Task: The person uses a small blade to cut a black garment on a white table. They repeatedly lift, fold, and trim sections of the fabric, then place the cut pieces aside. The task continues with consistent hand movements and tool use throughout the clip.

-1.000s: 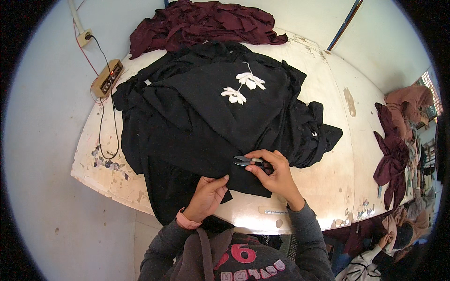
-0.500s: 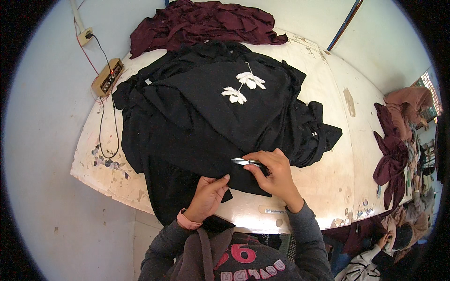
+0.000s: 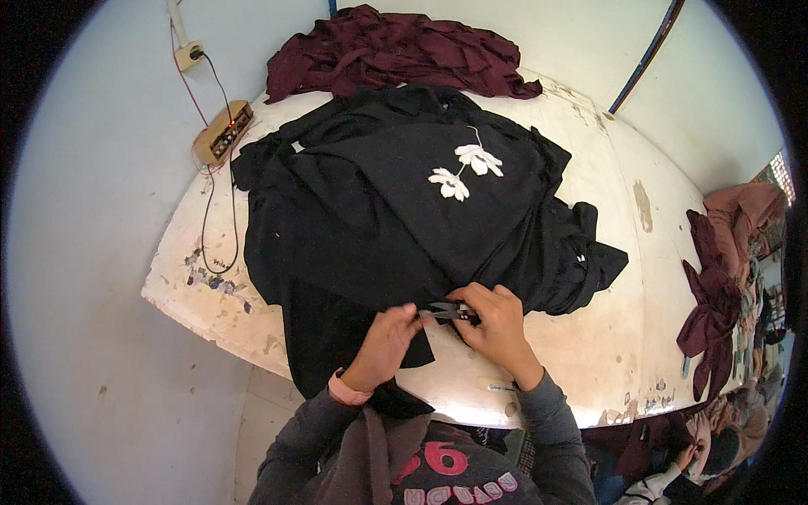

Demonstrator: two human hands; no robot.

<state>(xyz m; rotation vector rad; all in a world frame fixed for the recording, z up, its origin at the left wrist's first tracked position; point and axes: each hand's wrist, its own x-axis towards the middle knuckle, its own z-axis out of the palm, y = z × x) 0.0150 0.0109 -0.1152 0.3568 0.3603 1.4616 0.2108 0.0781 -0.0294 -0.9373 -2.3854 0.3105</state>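
A black garment (image 3: 353, 219) with two white flower motifs (image 3: 465, 172) lies in folds across the table in front of me. In my right hand (image 3: 495, 326) is a pair of thread snips (image 3: 446, 311), gripped with the blades pointing left and parted. My left hand (image 3: 389, 341) is pinched at the near edge of the garment, its fingertips close to the tips of the snips. Motion blurs these fingers slightly, and any thread between them is too small to make out.
Behind the black garment lies a heap of maroon cloth (image 3: 396, 52). A tan box with a cable (image 3: 224, 133) rests by the left wall. More maroon cloth (image 3: 709, 311) hangs at the table's right edge. Another person's hands (image 3: 688, 454) show at the lower right.
The snips have moved down to the left fingertips, and their blades have parted. My left hand has risen slightly toward them. The whole view has shifted a little.
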